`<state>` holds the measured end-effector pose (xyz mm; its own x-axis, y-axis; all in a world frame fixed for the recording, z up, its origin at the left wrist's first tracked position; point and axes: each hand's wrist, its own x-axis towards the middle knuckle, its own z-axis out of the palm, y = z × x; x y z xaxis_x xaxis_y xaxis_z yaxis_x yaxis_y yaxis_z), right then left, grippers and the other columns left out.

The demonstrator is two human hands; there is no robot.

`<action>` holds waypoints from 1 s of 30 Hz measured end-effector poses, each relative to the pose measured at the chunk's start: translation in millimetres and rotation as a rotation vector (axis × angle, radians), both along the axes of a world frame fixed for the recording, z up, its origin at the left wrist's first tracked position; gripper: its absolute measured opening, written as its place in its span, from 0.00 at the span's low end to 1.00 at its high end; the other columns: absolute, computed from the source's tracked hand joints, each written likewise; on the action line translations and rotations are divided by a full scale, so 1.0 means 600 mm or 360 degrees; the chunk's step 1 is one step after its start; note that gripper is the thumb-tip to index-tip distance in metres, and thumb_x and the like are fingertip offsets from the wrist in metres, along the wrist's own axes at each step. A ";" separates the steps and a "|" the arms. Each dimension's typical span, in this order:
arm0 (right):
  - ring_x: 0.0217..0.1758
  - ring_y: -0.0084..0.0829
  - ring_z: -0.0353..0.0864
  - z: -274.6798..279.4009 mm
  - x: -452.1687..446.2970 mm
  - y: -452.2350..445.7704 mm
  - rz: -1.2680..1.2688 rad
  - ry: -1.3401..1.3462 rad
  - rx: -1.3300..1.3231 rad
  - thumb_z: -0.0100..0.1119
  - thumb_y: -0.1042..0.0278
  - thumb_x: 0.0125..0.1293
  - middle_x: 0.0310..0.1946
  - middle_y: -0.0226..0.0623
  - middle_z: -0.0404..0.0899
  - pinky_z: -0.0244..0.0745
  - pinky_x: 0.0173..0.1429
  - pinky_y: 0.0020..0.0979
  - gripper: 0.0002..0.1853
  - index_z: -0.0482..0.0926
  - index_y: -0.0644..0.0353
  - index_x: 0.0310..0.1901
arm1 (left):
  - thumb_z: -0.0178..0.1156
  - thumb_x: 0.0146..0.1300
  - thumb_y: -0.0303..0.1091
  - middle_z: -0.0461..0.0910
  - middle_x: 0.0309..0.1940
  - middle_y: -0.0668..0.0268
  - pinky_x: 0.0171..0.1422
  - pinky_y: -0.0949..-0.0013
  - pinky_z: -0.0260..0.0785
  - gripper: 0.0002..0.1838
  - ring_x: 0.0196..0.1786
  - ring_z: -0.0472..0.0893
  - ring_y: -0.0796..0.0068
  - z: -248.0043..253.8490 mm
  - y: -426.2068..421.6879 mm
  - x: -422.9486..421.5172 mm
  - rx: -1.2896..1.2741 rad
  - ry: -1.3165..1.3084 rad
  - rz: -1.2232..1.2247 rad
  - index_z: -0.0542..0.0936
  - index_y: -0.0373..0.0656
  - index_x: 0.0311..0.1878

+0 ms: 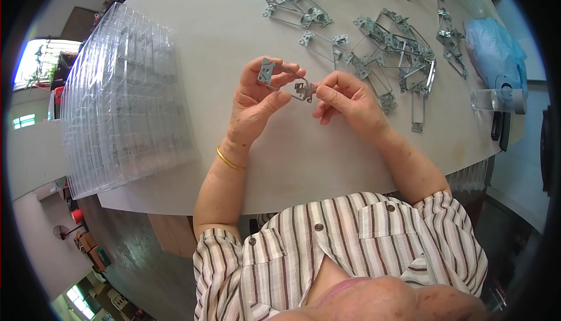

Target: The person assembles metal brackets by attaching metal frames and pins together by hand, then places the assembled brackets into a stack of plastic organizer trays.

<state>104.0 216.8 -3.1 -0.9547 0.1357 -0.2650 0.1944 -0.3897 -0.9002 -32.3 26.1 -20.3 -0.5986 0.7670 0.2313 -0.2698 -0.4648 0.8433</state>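
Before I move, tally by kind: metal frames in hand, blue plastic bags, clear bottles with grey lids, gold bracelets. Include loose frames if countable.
Held metal frame: 1
Blue plastic bag: 1
Clear bottle: 1
Gold bracelet: 1
Total: 4, excluding the loose metal frames, which overlap too much to count.

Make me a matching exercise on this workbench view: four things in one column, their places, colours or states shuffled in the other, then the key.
Things
1. metal bracket
2. clear plastic trays
3. plastic bag
4. bangle

Descriptions
A. light blue
B. gold-coloured
C. held by the left hand and the right hand
D. stacked on the left side of the table

Pairs: 1-C, 2-D, 3-A, 4-B
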 end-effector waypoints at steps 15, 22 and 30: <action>0.39 0.21 0.82 -0.020 -0.001 0.014 -0.0198 0.0596 0.0756 0.68 0.75 0.74 0.40 0.33 0.84 0.80 0.46 0.25 0.04 0.80 0.63 0.43 | 0.59 0.79 0.36 0.82 0.58 0.52 0.64 0.55 0.80 0.14 0.59 0.87 0.56 0.010 -0.014 -0.006 -0.0334 -0.0160 -0.0218 0.73 0.38 0.58; 0.39 0.26 0.83 -0.009 -0.002 0.011 -0.0101 0.0825 0.1162 0.69 0.79 0.70 0.43 0.38 0.83 0.80 0.45 0.27 0.05 0.81 0.65 0.42 | 0.56 0.83 0.41 0.87 0.52 0.55 0.39 0.69 0.82 0.11 0.44 0.90 0.65 0.022 -0.017 -0.006 -0.0639 -0.0248 -0.0469 0.76 0.43 0.46; 0.37 0.22 0.83 -0.011 -0.001 0.011 -0.0339 0.0727 0.1277 0.67 0.77 0.73 0.37 0.35 0.83 0.80 0.42 0.26 0.04 0.81 0.64 0.45 | 0.57 0.83 0.38 0.87 0.54 0.53 0.37 0.72 0.79 0.10 0.44 0.88 0.72 0.023 -0.010 0.000 -0.0527 -0.0302 -0.0292 0.76 0.42 0.46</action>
<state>103.5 223.5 -9.5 -0.8770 0.2984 0.3765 -0.2471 0.3919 -0.8862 -32.3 20.1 -6.2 -0.4532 0.8792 -0.1468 -0.4880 -0.1069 0.8663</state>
